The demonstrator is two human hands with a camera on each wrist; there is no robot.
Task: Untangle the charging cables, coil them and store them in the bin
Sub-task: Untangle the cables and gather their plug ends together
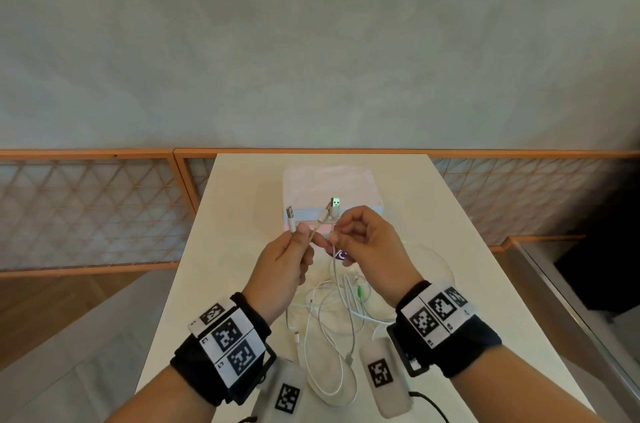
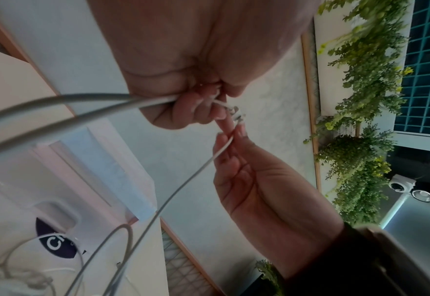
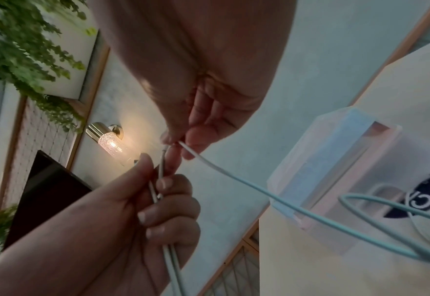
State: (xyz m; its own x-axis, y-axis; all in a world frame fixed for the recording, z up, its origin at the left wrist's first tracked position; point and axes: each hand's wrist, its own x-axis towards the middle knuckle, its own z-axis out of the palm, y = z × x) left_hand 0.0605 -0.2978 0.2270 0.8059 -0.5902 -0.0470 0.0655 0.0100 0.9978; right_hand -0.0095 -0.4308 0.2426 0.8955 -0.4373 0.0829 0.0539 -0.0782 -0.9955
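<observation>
above the near table (image 1: 242, 214), left hand (image 1: 284, 266) grips two white cables (image 1: 332, 325); right hand (image 1: 367, 242) pinches one, plugs up. only the head view shows the loose tangle; the bin (image 1: 332, 187) sits beyond.

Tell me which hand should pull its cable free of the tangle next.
Probably the right hand: it pinches a single cable below its plug, while the left hand grips two strands together and can anchor them.

Home interior: wall lamp (image 3: 107, 141), trailing greenery (image 2: 360, 100).
</observation>
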